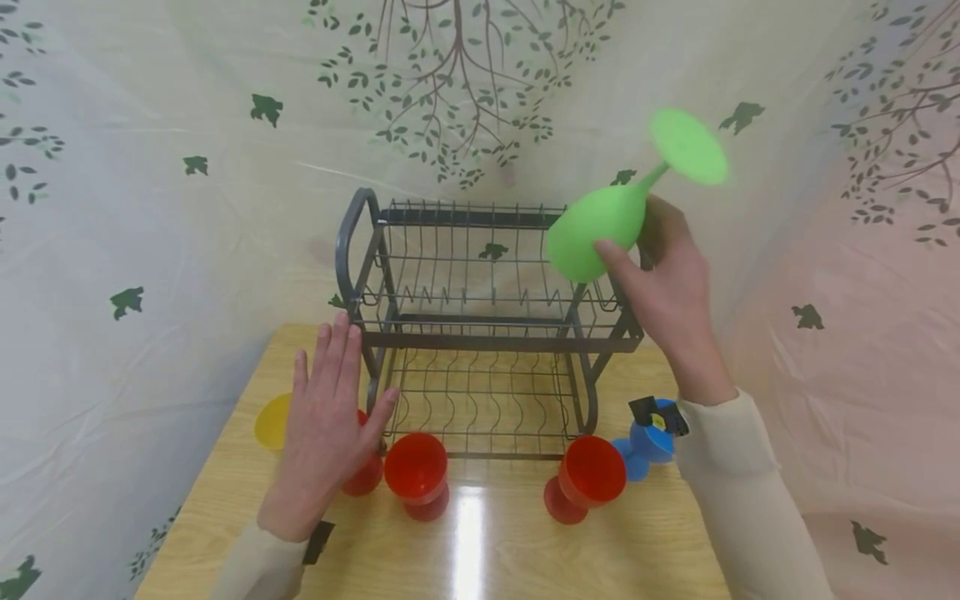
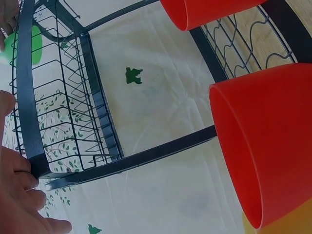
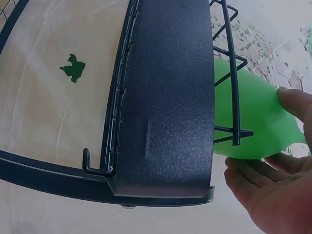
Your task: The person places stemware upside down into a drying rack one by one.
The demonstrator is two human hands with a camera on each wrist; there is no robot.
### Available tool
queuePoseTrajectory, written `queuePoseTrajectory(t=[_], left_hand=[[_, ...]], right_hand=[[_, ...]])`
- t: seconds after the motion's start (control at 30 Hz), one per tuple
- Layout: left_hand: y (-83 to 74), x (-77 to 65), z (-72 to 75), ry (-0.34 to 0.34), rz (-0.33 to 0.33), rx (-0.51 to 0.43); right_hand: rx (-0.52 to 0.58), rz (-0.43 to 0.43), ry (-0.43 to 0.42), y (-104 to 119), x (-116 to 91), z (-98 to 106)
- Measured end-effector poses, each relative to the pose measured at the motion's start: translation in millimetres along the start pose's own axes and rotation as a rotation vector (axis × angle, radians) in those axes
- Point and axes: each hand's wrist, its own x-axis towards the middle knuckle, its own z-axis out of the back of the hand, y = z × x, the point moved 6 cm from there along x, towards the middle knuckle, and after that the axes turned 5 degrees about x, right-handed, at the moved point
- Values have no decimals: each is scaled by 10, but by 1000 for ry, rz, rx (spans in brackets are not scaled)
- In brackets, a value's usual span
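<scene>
Pale sheeting (image 1: 187, 275) printed with green birds and leafy branches closes in the space behind a wood-grain counter (image 1: 510, 550), where a strip of light glares near the front. From my end, I see the right arm stretched forward and raised, its cream sleeve (image 1: 742, 471) angling inward, so that the right hand (image 1: 675, 287) is at the right end of the dark two-tier rack (image 1: 495, 341). Thumb and fingers close around the bowl of the green goblet (image 1: 600, 225), which I have tilted over the upper tier, mouth down to the left and foot up to the right. I cannot tell whether it touches the wires.

My left hand (image 1: 322, 425) reaches forward with fingers straight and thumb spread, gripping nothing; its fingertips are close to the rack's left side, contact unclear. Under and beside it show a red goblet (image 1: 365, 475) and a yellow cup (image 1: 272, 422), both partly hidden. Two more red goblets (image 1: 417, 471) stand before the rack, with a blue goblet (image 1: 651, 442) near the right sleeve.
</scene>
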Motion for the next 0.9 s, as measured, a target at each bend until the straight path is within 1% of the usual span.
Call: queuePoseTrajectory(t=[0.1, 0.27, 0.37, 0.67, 0.9], left_hand=[[-2, 1, 5, 4, 1, -1], [-5, 0, 3, 10, 1, 2], [-10, 1, 8, 5, -4, 0], [-9, -12, 20, -6, -9, -14], [-16, -13, 17, -13, -22, -18]], right_hand=[[-28, -6, 32, 5, 32, -26], [-121, -35, 83, -1, 74, -62], [-150, -46, 117, -5, 91, -85], [-196, -39, 188, -31, 154, -152], [-224, -76, 216, -79, 190, -175]])
